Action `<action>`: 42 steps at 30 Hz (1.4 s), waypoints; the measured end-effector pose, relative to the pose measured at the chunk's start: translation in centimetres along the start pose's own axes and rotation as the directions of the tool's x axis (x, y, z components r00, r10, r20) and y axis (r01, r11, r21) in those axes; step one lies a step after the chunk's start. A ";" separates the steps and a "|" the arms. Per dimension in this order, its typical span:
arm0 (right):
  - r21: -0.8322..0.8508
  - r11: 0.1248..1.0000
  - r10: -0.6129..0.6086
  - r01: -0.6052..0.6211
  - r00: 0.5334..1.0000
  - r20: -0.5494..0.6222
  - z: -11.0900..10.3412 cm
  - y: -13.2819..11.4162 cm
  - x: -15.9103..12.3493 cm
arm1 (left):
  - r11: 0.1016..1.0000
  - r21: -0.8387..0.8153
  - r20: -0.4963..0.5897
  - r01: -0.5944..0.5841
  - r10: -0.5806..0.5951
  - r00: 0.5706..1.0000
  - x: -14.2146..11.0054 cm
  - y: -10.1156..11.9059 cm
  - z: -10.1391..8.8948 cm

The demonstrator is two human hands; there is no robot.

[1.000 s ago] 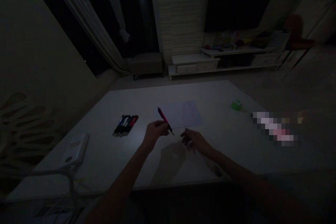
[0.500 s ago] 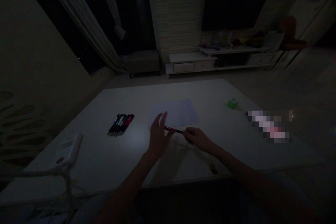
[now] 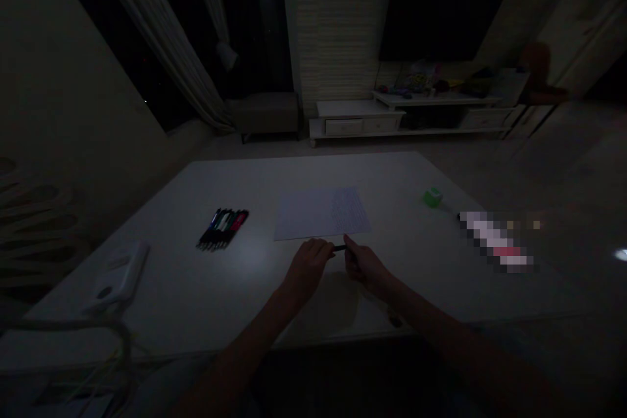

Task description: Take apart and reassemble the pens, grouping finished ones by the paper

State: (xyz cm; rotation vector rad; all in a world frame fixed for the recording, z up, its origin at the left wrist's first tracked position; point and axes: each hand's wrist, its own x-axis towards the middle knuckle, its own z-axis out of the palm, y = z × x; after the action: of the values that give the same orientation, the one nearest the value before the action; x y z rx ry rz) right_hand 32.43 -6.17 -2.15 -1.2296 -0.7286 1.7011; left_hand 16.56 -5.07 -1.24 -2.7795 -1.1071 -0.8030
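The room is dim. My left hand (image 3: 308, 263) and my right hand (image 3: 363, 263) are both closed on one pen (image 3: 339, 248), held level between them just above the white table (image 3: 196, 287). Only a short dark piece of the pen shows between the fingers. A sheet of paper (image 3: 321, 212) with writing on its right half lies just beyond the hands. To the left, a row of several pens (image 3: 223, 229) lies side by side on the table.
A small green object (image 3: 433, 196) sits at the table's right. A white device (image 3: 117, 274) with a cable lies at the near left edge. A small dark object (image 3: 394, 321) rests near my right forearm. Beyond the table stand a TV unit (image 3: 406, 117) and curtains.
The left hand first held the red pen tilted upright, then opened as the pen lay across to the right hand. Both hands now grip it level, close together.
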 end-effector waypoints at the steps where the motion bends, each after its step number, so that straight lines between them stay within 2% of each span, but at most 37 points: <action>1: 0.025 1.000 0.014 -0.014 1.000 0.004 0.0 0.1 0.0 | 1.000 0.005 -0.009 -0.011 0.011 1.000 0.0 0.1 0.0; 5: 0.082 0.996 -0.021 0.021 1.000 0.000 0.2 0.4 0.3 | 0.999 -0.023 -0.022 0.043 -0.044 0.999 0.0 0.6 0.2; 8: -0.007 0.993 -0.118 0.118 0.993 0.030 0.2 0.3 0.5 | 0.967 -0.153 0.045 0.203 -0.198 0.979 0.2 0.8 0.1; 11: -0.222 0.934 -0.266 0.279 0.960 0.085 -0.2 -0.3 0.4 | 0.837 -0.363 0.159 0.410 -0.378 0.912 0.8 0.7 -0.6; 13: -0.330 0.879 -0.324 0.345 0.939 0.118 -0.5 -0.9 0.2 | 0.758 -0.457 0.208 0.465 -0.417 0.885 1.2 0.4 -1.3; 17: -0.455 0.818 -0.315 0.353 0.935 0.161 -0.9 -2.0 0.0 | 0.774 -0.441 0.178 0.454 -0.420 0.890 1.6 -0.5 -2.4; 21: -0.518 0.772 -0.336 0.368 0.928 0.159 -1.2 -2.2 0.1 | 0.803 -0.378 0.211 0.460 -0.409 0.888 1.3 -1.0 -2.3; 27: -0.543 0.777 -0.262 0.319 0.948 0.182 -1.5 -1.9 0.4 | 0.848 -0.336 0.215 0.409 -0.353 0.910 1.0 -0.8 -1.7; 30: -0.518 0.788 -0.274 0.332 0.943 0.188 -1.5 -1.8 0.6 | 0.853 -0.339 0.208 0.398 -0.344 0.916 0.9 -0.7 -1.7; 33: -0.517 0.806 -0.223 0.288 0.957 0.185 -1.6 -1.7 0.7 | 0.848 -0.347 0.212 0.400 -0.345 0.914 0.9 -0.7 -1.6; 37: -0.522 0.790 -0.259 0.321 0.947 0.190 -1.8 -1.6 0.9 | 0.851 -0.330 0.200 0.410 -0.361 0.911 0.8 -0.7 -1.3; 40: -0.529 0.794 -0.234 0.300 0.953 0.190 -1.8 -1.5 1.0 | 0.849 -0.335 0.190 0.408 -0.364 0.912 0.8 -0.5 -1.2; 42: -0.534 0.777 -0.272 0.334 0.943 0.193 -1.9 -1.5 1.1 | 0.846 -0.340 0.185 0.410 -0.367 0.912 0.8 -0.5 -1.2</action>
State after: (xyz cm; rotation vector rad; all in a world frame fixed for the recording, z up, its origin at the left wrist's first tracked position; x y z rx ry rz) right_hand 34.52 -4.65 -1.97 -1.3185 -1.4907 1.3212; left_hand 16.17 -4.49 0.14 -2.9684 -1.7538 -0.9931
